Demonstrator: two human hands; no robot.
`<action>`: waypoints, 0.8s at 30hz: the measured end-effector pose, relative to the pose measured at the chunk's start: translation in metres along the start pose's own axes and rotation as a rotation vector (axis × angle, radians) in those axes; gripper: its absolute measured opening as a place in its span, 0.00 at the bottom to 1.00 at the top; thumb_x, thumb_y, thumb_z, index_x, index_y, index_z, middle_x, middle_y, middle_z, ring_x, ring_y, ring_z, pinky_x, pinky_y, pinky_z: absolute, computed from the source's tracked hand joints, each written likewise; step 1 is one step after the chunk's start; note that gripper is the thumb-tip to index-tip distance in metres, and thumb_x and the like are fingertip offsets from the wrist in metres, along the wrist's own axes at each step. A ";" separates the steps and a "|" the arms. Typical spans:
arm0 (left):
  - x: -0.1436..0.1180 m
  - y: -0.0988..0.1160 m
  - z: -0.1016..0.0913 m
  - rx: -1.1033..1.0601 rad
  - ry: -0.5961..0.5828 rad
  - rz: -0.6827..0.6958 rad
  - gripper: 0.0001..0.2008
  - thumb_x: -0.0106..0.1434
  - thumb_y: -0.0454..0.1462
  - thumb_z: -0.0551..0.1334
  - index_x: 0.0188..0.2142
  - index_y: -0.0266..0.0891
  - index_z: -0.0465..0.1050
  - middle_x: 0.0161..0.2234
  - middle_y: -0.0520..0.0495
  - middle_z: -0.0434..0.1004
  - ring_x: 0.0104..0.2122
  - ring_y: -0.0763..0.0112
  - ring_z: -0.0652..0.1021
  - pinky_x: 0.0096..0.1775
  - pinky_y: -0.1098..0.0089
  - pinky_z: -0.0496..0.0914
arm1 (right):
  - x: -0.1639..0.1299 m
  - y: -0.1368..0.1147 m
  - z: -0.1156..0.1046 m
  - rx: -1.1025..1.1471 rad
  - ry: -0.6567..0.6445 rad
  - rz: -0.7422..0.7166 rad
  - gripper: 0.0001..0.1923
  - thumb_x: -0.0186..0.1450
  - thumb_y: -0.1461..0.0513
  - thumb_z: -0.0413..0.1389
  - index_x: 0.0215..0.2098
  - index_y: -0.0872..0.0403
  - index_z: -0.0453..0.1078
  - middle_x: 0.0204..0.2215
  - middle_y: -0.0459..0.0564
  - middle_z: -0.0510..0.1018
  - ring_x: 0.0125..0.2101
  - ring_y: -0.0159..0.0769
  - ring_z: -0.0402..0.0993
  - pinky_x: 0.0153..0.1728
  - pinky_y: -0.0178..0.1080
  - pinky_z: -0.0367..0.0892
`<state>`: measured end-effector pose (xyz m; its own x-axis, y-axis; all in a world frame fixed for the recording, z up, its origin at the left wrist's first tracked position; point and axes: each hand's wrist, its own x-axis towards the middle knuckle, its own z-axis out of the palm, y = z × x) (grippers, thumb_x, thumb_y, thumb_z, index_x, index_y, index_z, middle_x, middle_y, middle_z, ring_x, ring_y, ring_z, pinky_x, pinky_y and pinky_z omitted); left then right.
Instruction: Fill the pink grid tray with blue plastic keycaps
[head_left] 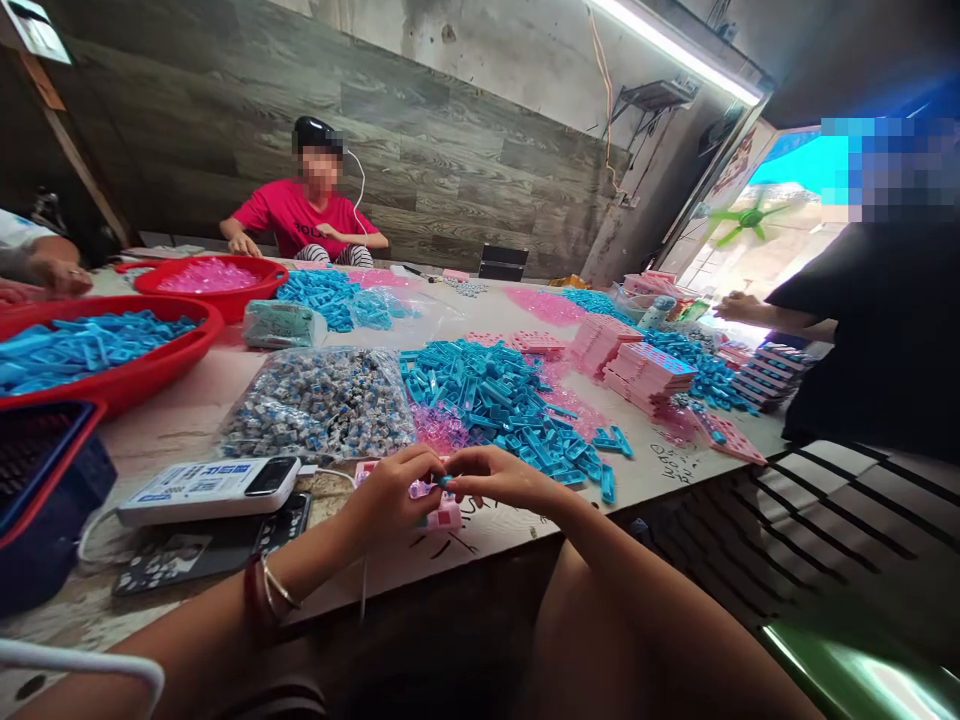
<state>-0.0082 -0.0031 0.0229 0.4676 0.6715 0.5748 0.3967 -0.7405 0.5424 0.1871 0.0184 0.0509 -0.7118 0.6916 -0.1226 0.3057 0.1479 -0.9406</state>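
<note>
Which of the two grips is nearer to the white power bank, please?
Left. The left grip is to the right of the power bank; the right grip is farther right.

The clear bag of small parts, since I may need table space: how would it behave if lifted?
The clear bag would probably sag, as its thin, wrinkled plastic holds loose pieces. It may feel heavy, being packed with many. Rolling seems unlikely, since it lies spread on the table.

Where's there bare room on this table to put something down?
Bare: between the larger red basin and the bag of small parts; also between the nearest blue pile and the pink board, around the handwriting. Crowded: around the pink stacks.
</note>
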 end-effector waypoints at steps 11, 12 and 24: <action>-0.005 -0.008 0.004 0.205 -0.117 0.084 0.07 0.60 0.32 0.61 0.38 0.37 0.67 0.39 0.45 0.73 0.40 0.65 0.74 0.42 0.66 0.70 | 0.003 0.013 0.003 -0.189 0.171 -0.123 0.15 0.55 0.63 0.61 0.41 0.59 0.73 0.27 0.47 0.76 0.26 0.29 0.69 0.26 0.31 0.64; -0.005 -0.008 0.004 0.201 -0.143 0.067 0.08 0.60 0.31 0.60 0.40 0.38 0.67 0.40 0.44 0.72 0.41 0.65 0.73 0.43 0.65 0.70 | 0.003 0.015 0.004 -0.232 0.193 -0.149 0.16 0.54 0.65 0.61 0.41 0.59 0.73 0.28 0.47 0.76 0.26 0.30 0.70 0.27 0.31 0.65; 0.002 -0.008 0.004 0.182 -0.215 -0.101 0.04 0.60 0.29 0.58 0.35 0.35 0.69 0.35 0.46 0.74 0.36 0.66 0.74 0.37 0.68 0.69 | 0.000 0.025 0.013 -0.509 0.282 -0.333 0.16 0.53 0.71 0.57 0.40 0.58 0.72 0.40 0.53 0.72 0.30 0.30 0.73 0.33 0.34 0.73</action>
<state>-0.0076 0.0037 0.0171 0.5673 0.7358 0.3698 0.5761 -0.6755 0.4602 0.1867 0.0126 0.0230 -0.6481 0.6995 0.3012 0.4076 0.6527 -0.6386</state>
